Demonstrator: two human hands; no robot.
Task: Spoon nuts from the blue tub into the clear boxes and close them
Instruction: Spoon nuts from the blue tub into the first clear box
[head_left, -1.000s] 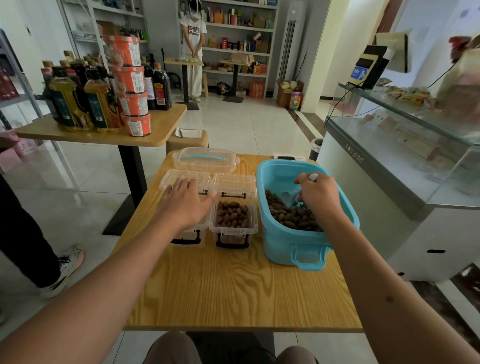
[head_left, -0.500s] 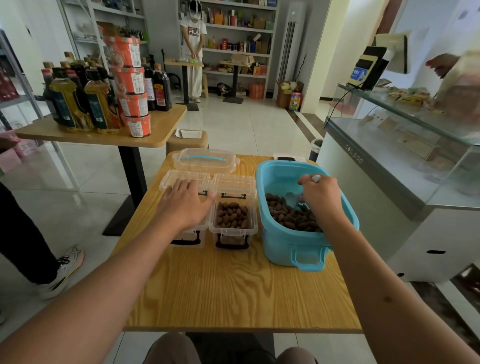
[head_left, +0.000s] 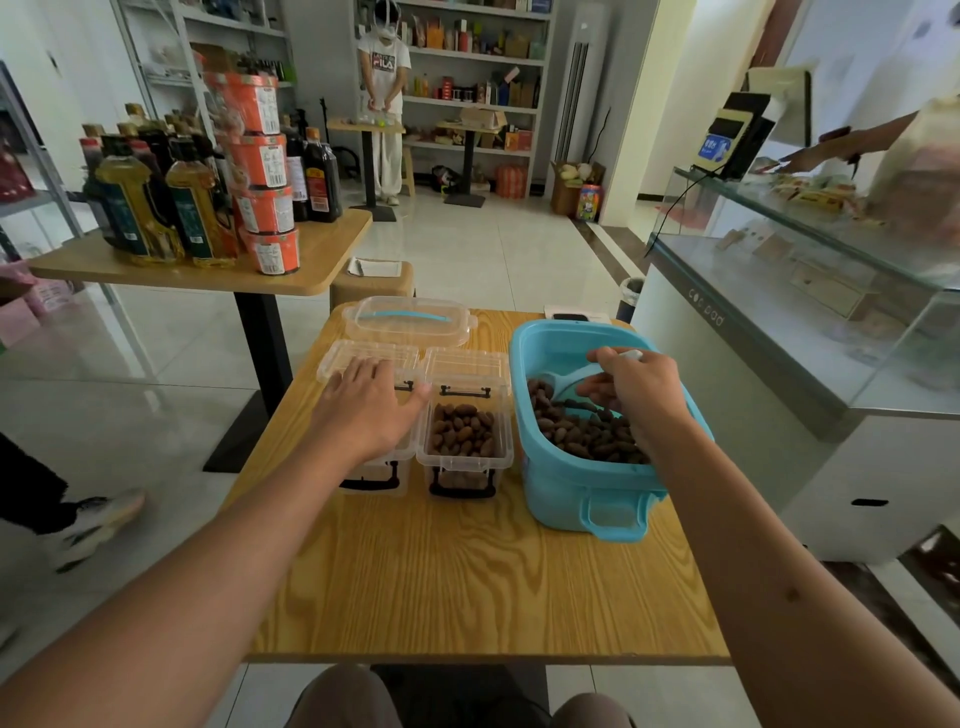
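Observation:
The blue tub (head_left: 582, 493) stands at the right of the wooden table (head_left: 467, 571), holding brown nuts (head_left: 582, 436). My right hand (head_left: 634, 389) is inside it, gripping the handle of a blue scoop (head_left: 571, 387) whose bowl lies among the nuts. Two clear boxes stand side by side left of the tub, lids hinged open behind them. The right box (head_left: 465, 457) is filled with nuts. My left hand (head_left: 371, 408) rests flat over the left box (head_left: 374, 475), hiding its inside.
A clear lid with a blue handle (head_left: 410, 319) lies behind the boxes. A phone (head_left: 571, 316) lies at the table's far edge. A second table (head_left: 208, 265) with bottles and orange tubs stands left. A glass counter (head_left: 779, 291) runs along the right.
My right hand has shifted slightly with the scoop inside the tub, exposing more of the scoop's bowl. My left hand has stayed on the left box.

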